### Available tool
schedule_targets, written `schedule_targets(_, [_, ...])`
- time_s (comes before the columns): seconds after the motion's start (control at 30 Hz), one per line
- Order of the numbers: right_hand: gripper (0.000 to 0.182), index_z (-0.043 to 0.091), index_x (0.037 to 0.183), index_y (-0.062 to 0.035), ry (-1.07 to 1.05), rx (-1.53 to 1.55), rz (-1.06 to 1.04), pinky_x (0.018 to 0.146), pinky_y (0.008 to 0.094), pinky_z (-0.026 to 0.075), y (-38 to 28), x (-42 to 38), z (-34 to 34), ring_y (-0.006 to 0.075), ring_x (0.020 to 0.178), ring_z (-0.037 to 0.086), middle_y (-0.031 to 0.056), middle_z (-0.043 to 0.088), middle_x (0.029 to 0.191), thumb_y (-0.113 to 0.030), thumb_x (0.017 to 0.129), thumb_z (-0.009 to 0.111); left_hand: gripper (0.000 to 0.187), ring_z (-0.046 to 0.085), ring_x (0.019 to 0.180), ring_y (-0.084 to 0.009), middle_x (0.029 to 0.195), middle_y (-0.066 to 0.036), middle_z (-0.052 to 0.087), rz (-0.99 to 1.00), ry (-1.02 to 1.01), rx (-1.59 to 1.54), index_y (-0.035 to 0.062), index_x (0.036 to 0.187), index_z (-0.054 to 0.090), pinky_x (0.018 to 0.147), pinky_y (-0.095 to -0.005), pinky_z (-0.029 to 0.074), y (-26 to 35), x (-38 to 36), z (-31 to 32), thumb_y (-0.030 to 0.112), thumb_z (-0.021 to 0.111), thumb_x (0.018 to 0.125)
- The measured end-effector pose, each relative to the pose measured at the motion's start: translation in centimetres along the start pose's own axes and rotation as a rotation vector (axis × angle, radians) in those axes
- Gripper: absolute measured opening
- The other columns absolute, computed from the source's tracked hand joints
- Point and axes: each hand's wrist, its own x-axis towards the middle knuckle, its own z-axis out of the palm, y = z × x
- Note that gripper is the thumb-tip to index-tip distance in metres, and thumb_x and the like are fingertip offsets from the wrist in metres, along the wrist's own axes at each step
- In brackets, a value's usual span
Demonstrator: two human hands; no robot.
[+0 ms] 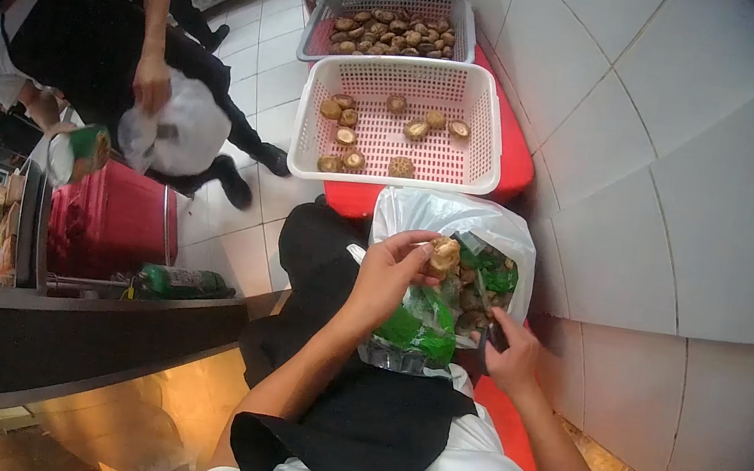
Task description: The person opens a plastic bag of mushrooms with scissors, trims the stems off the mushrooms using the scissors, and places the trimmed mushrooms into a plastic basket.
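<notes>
near the centre of the frame, the left hand (383, 275) holds a mushroom (442, 256) over the mouth of the white bag (457, 211), probably so that anything loose drops inside. its fingers are pinched on the mushroom's near side, leaving the far side bare, perhaps to stay clear of the scissors (496, 335). the right hand (516, 353) grips these, fingers curled around the black handles, blades pointing up and left; whether they are parted, i cannot tell. the left forearm slants up and right from the bottom of the frame; the right one slants up and left from the lower right. brownish pieces and green plastic (422, 327) lie in the bag. at upper centre, a white basket (394, 180) holds scattered mushrooms, seemingly placed within easy reach; a fuller grey basket (469, 29) sits just beyond.
</notes>
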Motion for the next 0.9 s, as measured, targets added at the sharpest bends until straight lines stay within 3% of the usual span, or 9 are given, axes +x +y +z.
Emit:
schedule_targets(0.1, [0.049, 0.069, 0.123, -0.0038, -0.013, -0.042, -0.026, 0.066, 0.0414, 0.055, -0.6, 0.4, -1.2, 0.0316, 0.073, 0.071, 0.0141, 0.073, 0.088, -0.018, 0.079, 0.086, 0.033, 0.074, 0.096, -0.0201, 0.118, -0.017, 0.072, 0.022, -0.014, 0.046, -0.0035, 0.136, 0.06, 0.079, -0.0306, 0.063, -0.9, 0.8, -0.1, 0.013, 0.058, 0.108])
schedule_targets(0.3, [0.052, 0.067, 0.125, -0.0055, -0.013, -0.051, -0.146, 0.071, 0.044, 0.055, -2.7, 1.6, -0.1, 0.033, 0.082, 0.071, 0.0139, 0.073, 0.095, -0.018, 0.078, 0.084, 0.043, 0.073, 0.103, -0.0237, 0.123, -0.017, 0.07, 0.061, 0.009, 0.01, -0.0005, 0.148, 0.047, 0.086, -0.035, 0.063, -3.0, 1.2, 1.2, 0.007, 0.056, 0.107])
schedule_targets(0.43, [0.052, 0.067, 0.124, -0.0057, -0.017, -0.096, -0.061, 0.072, 0.045, 0.055, -3.7, 1.9, -0.1, 0.0343, 0.084, 0.07, 0.014, 0.071, 0.092, -0.02, 0.078, 0.084, 0.041, 0.069, 0.108, -0.0183, 0.129, -0.014, 0.067, 0.074, -0.003, 0.226, -0.0009, 0.147, 0.054, 0.089, -0.0331, 0.061, -3.5, 1.0, 1.6, 0.006, 0.054, 0.107])
schedule_targets(0.5, [0.052, 0.067, 0.125, -0.0056, -0.034, -0.133, -0.01, 0.072, 0.0449, 0.055, -3.6, 1.8, 0.0, 0.0346, 0.084, 0.07, 0.0137, 0.07, 0.091, -0.021, 0.078, 0.084, 0.04, 0.069, 0.11, -0.018, 0.131, -0.012, 0.067, 0.061, 0.01, 0.193, -0.0023, 0.146, 0.055, 0.092, -0.0334, 0.06, -4.0, 0.9, 2.0, 0.007, 0.052, 0.108])
schedule_targets(0.9, [0.054, 0.068, 0.128, -0.0047, -0.077, -0.273, -0.124, 0.068, 0.0464, 0.056, -1.7, 1.5, 0.8, 0.0353, 0.082, 0.07, 0.0155, 0.069, 0.089, -0.022, 0.078, 0.081, 0.039, 0.069, 0.112, -0.0183, 0.126, -0.012, 0.069, 0.038, -0.086, 0.373, -0.005, 0.145, 0.055, 0.094, -0.0339, 0.06, -6.0, 1.2, 0.6, 0.007, 0.047, 0.109])
